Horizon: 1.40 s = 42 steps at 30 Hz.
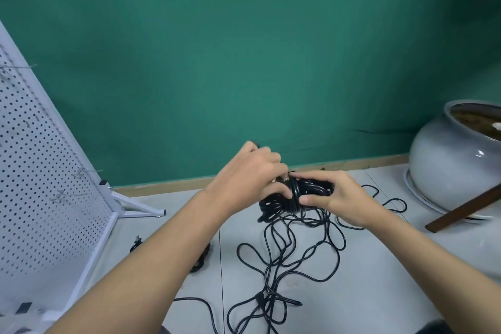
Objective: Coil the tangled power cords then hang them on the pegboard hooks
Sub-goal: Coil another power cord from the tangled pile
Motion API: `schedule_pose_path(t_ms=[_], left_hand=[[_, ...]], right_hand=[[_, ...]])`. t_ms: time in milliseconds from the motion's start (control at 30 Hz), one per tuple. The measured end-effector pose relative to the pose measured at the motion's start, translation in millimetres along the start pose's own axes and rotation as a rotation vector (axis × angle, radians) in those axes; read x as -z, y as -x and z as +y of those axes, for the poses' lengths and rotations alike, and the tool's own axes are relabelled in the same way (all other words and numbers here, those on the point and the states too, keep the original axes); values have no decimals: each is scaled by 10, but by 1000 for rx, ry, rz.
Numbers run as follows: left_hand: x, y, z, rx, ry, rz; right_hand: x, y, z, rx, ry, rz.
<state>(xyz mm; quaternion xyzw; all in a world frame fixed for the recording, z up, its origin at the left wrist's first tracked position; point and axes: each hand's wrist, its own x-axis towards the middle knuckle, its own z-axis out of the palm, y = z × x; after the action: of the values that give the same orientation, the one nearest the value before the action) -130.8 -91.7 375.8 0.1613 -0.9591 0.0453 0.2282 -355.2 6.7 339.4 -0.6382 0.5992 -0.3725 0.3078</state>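
While a half-wound bundle of black rubber-sheathed power cord (295, 194) hangs just above the pale tiled floor (379, 293), a person's two hands clamp it from either side. The cord looks light, limp and a little springy. Its loops would likely slide apart unless taken at the wrapped waist, where several turns cross. The left hand (249, 173) curls over the bundle from above, fingers closed round the loops. The right hand (339, 198) pinches the other end between thumb and fingers, so the two hands nearly touch. Both bare forearms reach forward. A loose black tangle (292, 257) trails from the bundle across the floor. A white perforated metal pegboard (40, 184) with wire hooks (81, 171) stands to the left, well apart, and a grey glazed ceramic pot (447, 165) sits to the right before a green wall (244, 49).
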Motion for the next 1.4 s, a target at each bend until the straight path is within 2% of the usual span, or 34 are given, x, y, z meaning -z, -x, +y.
schedule_pose_path(t_ms=[67,267,467,600,733,867,1033,1133,1200,1300,1400], left_hand=[[-14,-7,-54,55,49,47],[-16,49,-223,375,576,173],[-185,133,-225,579,732,72],[-176,130,-200,637,850,13],[-172,132,-107,735,1145,-88],[-254,104,17,910,1418,-82],[-308,57,61,1096,1514,-25],[-284,44,68,1155,1526,-10],[-283,44,65,1171,1538,-10],[-295,68,25,1187,1541,-17],[-307,111,-36,1159,1489,-29]], right_hand=[[10,17,-53,13,-129,-53],[49,29,-95,4,-297,-93],[24,7,-68,-24,-361,-79],[-9,-15,-23,-37,-493,-22],[-52,-34,37,-72,-674,21],[-102,-52,75,-134,-789,136],[-206,-60,78,-187,-671,217],[-236,-63,69,-183,-305,279],[-237,-73,65,-163,-154,300],[-244,-93,43,-159,-158,269],[-243,-72,19,-225,-411,165]])
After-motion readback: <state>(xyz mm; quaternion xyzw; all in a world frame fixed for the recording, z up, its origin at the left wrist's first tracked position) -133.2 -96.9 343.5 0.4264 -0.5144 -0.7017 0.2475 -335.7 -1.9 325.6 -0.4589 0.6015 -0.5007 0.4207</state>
